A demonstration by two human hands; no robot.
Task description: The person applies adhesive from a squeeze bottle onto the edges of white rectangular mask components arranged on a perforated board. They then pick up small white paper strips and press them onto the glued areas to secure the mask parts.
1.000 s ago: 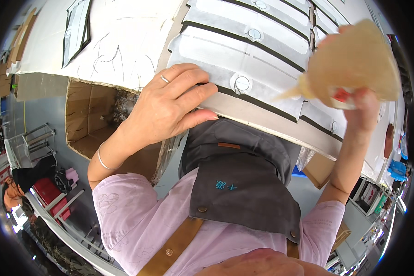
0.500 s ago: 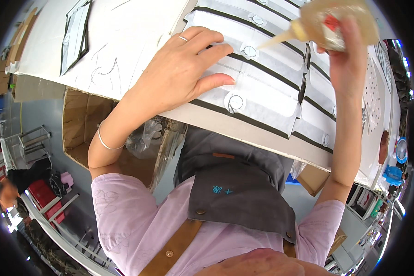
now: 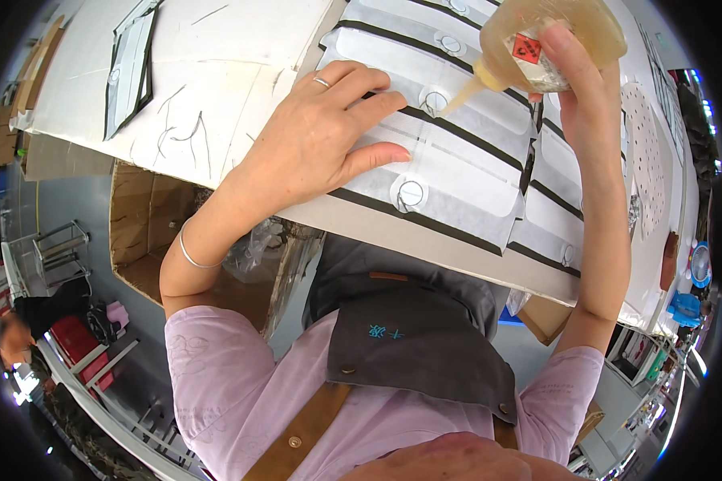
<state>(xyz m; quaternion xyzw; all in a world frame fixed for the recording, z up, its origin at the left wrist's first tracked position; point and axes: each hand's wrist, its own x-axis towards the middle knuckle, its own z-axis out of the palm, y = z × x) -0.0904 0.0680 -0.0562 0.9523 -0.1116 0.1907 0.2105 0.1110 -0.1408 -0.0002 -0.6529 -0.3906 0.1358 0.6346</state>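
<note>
Btl (image 3: 529, 18) in R grip (image 3: 583, 80), wrapped round | L grip (image 3: 317, 128) spread loose, at panels (image 3: 465, 156) | qty: btl 1, left-col. discs (image 3: 411, 193) 4 vis.

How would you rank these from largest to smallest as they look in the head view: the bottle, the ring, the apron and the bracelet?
1. Apron
2. Bottle
3. Bracelet
4. Ring

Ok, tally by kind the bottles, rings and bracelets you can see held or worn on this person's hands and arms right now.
Bottle: 1, in the right hand
Ring: 1, on the left hand
Bracelet: 1, on the left forearm
Total: 3
</note>
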